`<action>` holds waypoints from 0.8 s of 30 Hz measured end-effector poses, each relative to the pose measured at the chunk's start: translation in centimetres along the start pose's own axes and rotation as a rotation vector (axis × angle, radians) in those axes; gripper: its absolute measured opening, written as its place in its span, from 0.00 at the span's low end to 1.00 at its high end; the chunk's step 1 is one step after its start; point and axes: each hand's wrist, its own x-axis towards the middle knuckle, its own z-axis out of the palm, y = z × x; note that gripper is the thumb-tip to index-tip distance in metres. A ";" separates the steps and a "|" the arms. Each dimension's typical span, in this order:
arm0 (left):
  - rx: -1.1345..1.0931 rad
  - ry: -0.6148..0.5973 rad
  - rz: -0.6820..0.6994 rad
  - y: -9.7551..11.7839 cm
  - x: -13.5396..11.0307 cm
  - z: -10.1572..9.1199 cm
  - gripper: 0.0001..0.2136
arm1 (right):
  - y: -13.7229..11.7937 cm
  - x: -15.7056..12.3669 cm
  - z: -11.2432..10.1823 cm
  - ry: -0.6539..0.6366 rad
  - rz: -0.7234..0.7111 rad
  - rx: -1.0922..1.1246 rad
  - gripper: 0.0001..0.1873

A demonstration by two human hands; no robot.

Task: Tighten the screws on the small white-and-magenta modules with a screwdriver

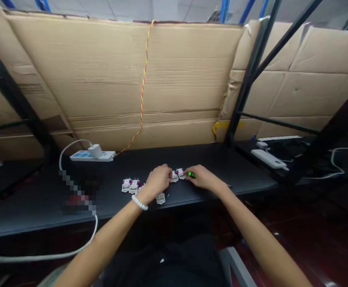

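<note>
While the left hand [158, 180] pinched a white connector module [174, 176] on the black table [224, 165], the right hand [202, 177] gripped a small green object [191, 174] beside it.

1. Left hand [158, 180] on a desk [221, 163], touching two small electrical modules [177, 173] that lie between it and the right hand [202, 177];
2. Right hand at a small object [191, 174], just beside those modules;
3. Row of three modules [131, 185] left of the left hand; a single module [160, 198] in front of it;
4. Power strip [91, 156] farther left, behind the row, a charger [95, 150] plugged in;
5. Cardboard sheets [126, 79] behind the desk; power brick [268, 158] on a shelf to the right.
</note>
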 end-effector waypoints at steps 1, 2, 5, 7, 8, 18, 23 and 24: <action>0.001 0.000 0.004 -0.1 0.1 0.0 0.02 | 0.1 0.2 0.1 0.001 -0.001 0.003 0.14; 0.001 0.002 0.005 -0.3 0.3 -0.1 0.02 | 0.1 0.4 0.1 0.002 -0.001 0.007 0.14; -0.001 0.006 0.009 -0.5 0.7 -0.3 0.03 | 0.3 0.9 0.1 0.005 -0.001 0.013 0.13; -0.003 0.009 0.008 -0.6 0.9 -0.3 0.03 | 0.4 1.2 0.1 0.007 0.001 0.015 0.13; -0.004 0.011 0.007 -0.6 1.0 -0.3 0.03 | 0.5 1.3 0.0 0.009 0.004 0.016 0.13; -0.085 0.068 0.036 -1.2 0.6 -2.5 0.05 | 0.1 1.0 -1.3 0.047 -0.012 0.019 0.11; -0.300 0.049 0.218 -1.9 -3.9 -4.5 0.08 | -1.9 -1.6 -4.7 0.173 -0.028 0.046 0.20; -0.312 0.026 0.228 -2.0 -4.9 -4.5 0.09 | -2.6 -2.2 -5.3 0.203 -0.050 0.077 0.21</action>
